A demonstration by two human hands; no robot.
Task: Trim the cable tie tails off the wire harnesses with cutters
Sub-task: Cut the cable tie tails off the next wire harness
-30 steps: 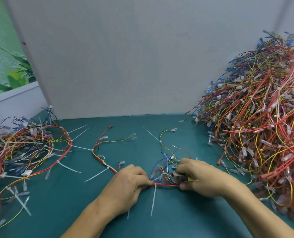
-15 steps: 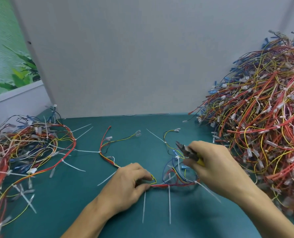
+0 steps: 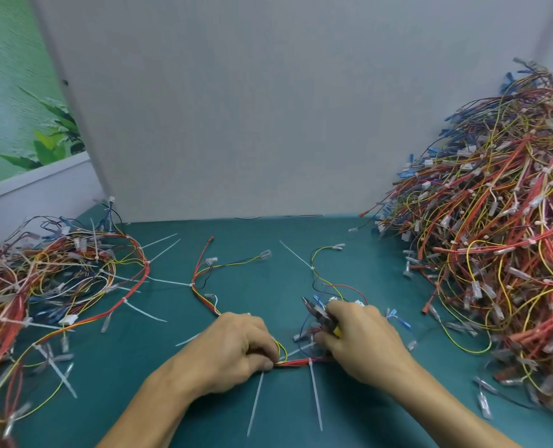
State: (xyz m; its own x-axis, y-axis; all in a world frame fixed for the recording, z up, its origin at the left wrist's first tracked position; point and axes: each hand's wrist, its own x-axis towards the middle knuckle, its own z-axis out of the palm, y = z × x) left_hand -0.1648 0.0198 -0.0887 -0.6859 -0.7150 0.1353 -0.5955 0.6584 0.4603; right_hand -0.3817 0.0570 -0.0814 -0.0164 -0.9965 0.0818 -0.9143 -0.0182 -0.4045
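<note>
A wire harness (image 3: 296,362) of red, yellow and blue wires lies on the green table between my hands. My left hand (image 3: 236,347) pinches its red bundle at the left end. My right hand (image 3: 362,337) grips small cutters (image 3: 317,312) with yellow handles, jaws pointing up and left, above the harness. Two white cable tie tails (image 3: 315,396) hang from the bundle toward me, the other tail (image 3: 255,402) starting by my left fingers. More tails (image 3: 296,255) stick out farther along the same harness.
A tall heap of harnesses (image 3: 494,237) fills the right side. A flatter pile of harnesses (image 3: 42,286) with long tie tails lies at the left. A grey partition (image 3: 236,108) stands behind the green table (image 3: 171,399).
My right hand with the cutters has come down and toward me, close to the red bundle. My left hand keeps its hold on the harness.
</note>
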